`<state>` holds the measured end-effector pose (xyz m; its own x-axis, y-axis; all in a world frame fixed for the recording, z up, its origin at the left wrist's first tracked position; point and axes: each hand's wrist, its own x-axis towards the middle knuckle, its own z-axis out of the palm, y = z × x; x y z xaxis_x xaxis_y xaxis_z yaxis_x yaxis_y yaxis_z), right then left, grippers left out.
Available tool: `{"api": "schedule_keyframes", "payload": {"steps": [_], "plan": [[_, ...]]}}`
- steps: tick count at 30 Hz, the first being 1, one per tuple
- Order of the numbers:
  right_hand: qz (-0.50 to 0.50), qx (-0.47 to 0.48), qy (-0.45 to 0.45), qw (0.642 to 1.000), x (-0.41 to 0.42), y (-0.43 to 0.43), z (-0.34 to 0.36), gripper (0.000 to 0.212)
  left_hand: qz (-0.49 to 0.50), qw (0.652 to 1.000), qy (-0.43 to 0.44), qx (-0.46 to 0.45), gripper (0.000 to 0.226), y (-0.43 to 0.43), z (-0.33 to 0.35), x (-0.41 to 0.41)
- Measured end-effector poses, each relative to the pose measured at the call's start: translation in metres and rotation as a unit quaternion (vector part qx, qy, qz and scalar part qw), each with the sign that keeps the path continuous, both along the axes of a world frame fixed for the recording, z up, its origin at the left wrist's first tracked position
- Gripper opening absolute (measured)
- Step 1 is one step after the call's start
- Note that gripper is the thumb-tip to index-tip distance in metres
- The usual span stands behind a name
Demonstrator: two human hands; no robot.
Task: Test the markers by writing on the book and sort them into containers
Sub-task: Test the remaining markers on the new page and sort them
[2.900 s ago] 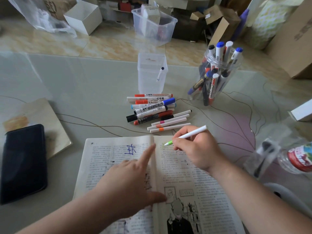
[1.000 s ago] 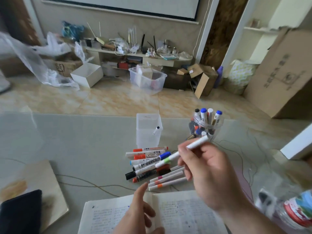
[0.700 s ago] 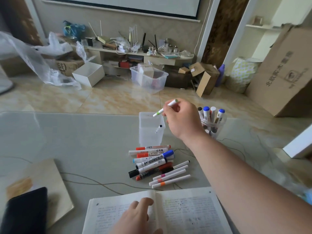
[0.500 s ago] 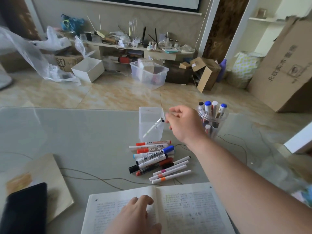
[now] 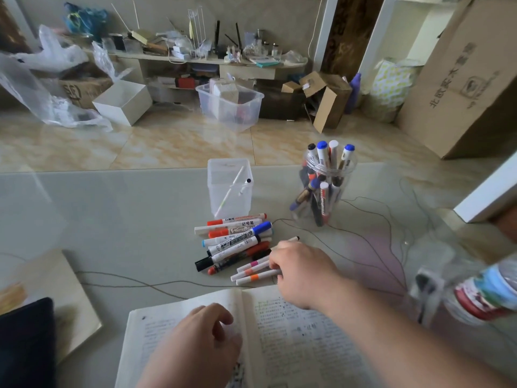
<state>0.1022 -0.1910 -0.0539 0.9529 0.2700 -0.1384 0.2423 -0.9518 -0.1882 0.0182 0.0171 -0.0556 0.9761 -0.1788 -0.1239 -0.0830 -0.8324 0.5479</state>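
Fingers [image 5: 273,262] of right hand [image 5: 305,274] touch thin markers [image 5: 253,277] near book [image 5: 293,345] edge — grip unclear — left hand [image 5: 195,348] loose on it.

Before you the pale surface [image 5: 112,219] carries an open book [image 5: 293,345], loose markers [image 5: 235,242] just behind it, a square clear container [image 5: 223,197], a round jar [image 5: 321,200] of markers, a beige pad [image 5: 72,303] at your left and a thin cord [image 5: 126,282].
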Motion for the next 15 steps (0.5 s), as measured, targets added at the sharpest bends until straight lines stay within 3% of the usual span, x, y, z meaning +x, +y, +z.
{"api": "schedule_keyframes", "payload": {"steps": [6,10,13,15], "plan": [[0.015,-0.004,-0.034,0.999,-0.003,-0.002,0.001,0.012,-0.011,0.999,0.009,-0.031,0.011,0.000,-0.013,0.001],[-0.038,0.044,-0.034,0.998,-0.036,-0.014,0.020,0.012,-0.069,0.989,-0.033,-0.128,0.026,0.000,-0.021,0.005],[-0.105,0.184,0.068,0.975,-0.078,-0.031,0.031,0.008,-0.065,0.978,-0.070,-0.184,0.044,0.000,-0.023,0.006],[-0.157,0.313,0.201,0.915,-0.093,-0.037,0.031,0.015,-0.078,0.975,-0.081,-0.193,0.047,-0.001,-0.022,0.005]]}}
